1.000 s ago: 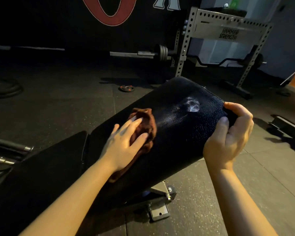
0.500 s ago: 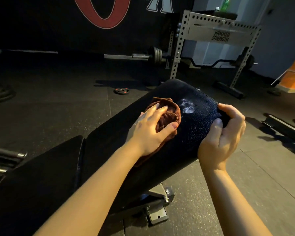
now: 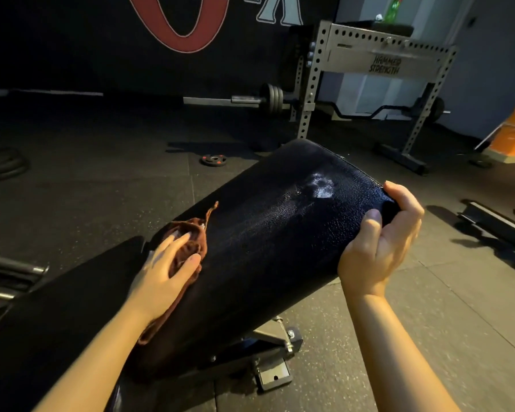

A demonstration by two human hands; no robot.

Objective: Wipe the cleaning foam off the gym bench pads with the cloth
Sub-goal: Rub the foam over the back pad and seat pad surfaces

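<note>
Head view: the back pad (image 3: 265, 248) slopes up to its far end, bare black surface running from the cloth (image 3: 191, 248) to the foam smear (image 3: 320, 185) near the top right edge; the seat pad (image 3: 57, 307) adjoins lower left. Half a second ago the cloth sat just beside the foam; now it is down at the pad's lower left edge. The left hand (image 3: 164, 275) presses it flat, fingers extended and motion-blurred. The right hand (image 3: 378, 242) curls round the pad's upper right corner, thumb on top.

Glossy grained pad (image 3: 265, 233), fuzzy cloth (image 3: 194, 233)
</note>
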